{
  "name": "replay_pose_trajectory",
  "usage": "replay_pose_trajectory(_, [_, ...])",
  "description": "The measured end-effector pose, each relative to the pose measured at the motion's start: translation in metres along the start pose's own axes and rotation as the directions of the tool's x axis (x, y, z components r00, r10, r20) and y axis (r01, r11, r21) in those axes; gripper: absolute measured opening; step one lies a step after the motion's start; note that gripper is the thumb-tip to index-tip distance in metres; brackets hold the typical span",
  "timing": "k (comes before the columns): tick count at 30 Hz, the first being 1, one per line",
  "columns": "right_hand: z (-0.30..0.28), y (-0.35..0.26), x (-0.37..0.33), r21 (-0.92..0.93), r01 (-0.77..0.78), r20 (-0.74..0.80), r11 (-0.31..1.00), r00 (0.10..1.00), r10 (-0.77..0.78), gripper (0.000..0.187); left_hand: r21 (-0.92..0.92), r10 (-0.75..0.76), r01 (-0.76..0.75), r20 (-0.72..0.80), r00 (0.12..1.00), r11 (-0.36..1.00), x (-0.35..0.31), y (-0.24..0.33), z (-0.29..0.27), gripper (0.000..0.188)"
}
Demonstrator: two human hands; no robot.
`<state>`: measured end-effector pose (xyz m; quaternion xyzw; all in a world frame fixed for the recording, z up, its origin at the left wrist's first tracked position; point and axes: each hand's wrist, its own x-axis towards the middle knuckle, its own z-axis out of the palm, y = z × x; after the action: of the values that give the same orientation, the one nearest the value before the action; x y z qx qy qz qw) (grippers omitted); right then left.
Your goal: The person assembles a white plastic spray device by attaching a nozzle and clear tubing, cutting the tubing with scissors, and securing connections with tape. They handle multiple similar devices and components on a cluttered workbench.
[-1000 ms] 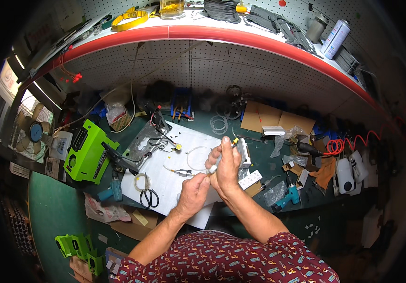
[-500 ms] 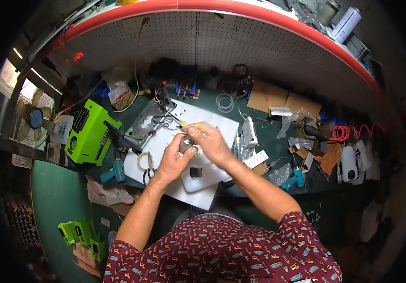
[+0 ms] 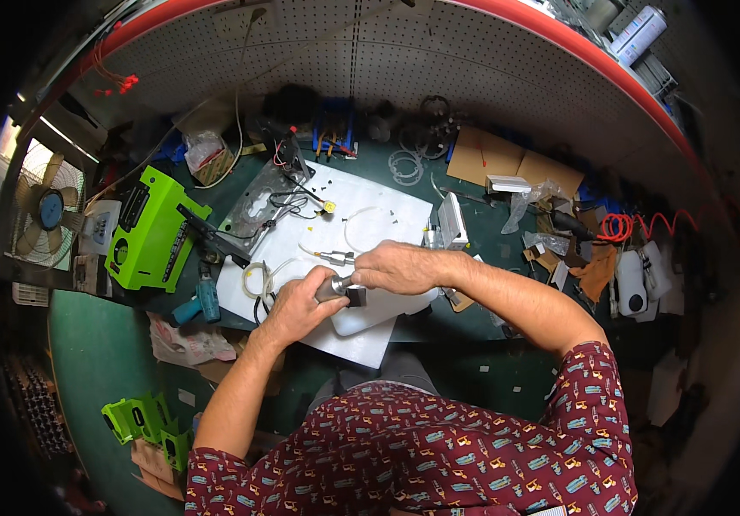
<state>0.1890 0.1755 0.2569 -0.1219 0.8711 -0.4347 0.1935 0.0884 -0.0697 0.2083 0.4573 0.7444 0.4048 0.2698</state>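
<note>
My left hand (image 3: 298, 307) is closed around a grey metal cylinder (image 3: 329, 290), held tilted above the white sheet. The fingers of my right hand (image 3: 396, 268) pinch the narrow metal part at the cylinder's right end; whether that part is separate from it I cannot tell. Just beyond my hands lies a small metal fitting (image 3: 336, 257) with a thin pale tube. Below them rests a translucent white plastic container (image 3: 370, 322), and a small black block (image 3: 356, 297) shows at its top beside the cylinder.
Under the work is a white sheet (image 3: 370, 352) with small dark screws scattered on it. To the left stand a bright green housing (image 3: 151, 230), a metal bracket with black wires (image 3: 258, 193) and a teal drill (image 3: 201, 303). A white-silver box (image 3: 452, 222) stands right, before cardboard (image 3: 490, 157).
My right hand has swung right and turned sideways, and the cylinder now leans toward it. The metal fitting with its tube now shows on the sheet. The view has shifted slightly.
</note>
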Motion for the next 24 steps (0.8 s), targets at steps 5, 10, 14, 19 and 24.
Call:
replay_pose_trajectory(5, [-0.047, 0.081, -0.06, 0.079, -0.086, -0.418, 0.993, 0.902, 0.111, 0.033, 0.075, -0.263, 0.27, -0.09, 0.96, 0.96, -0.034, -0.046, -0.022, 0.041])
replay_pose_trajectory(10, [-0.039, 0.147, -0.117, 0.02, -0.508, -0.647, 0.861, 0.65, 0.399, 0.029, -0.039, -0.337, 0.336, -0.195, 0.921, 0.941, -0.049, -0.107, -0.009, 0.043])
replay_pose_trajectory(14, [0.019, 0.156, -0.076, -0.012, -0.702, -0.602, 0.712, 0.573, 0.556, 0.038, 0.013, -0.406, 0.42, -0.233, 0.884, 0.907, -0.053, -0.147, 0.025, 0.046])
replay_pose_trajectory(19, [0.075, 0.218, -0.012, 0.083, -0.654, -0.47, 0.752, 0.64, 0.608, 0.027, 0.166, -0.496, 0.501, -0.077, 0.865, 0.849, -0.017, -0.151, 0.065, 0.043])
replay_pose_trajectory(24, [0.092, 0.245, 0.043, -0.274, -0.688, -0.474, 0.672, 0.704, 0.528, 0.019, 0.033, -0.507, 0.514, -0.121, 0.854, 0.857, -0.008, -0.194, 0.102, 0.034])
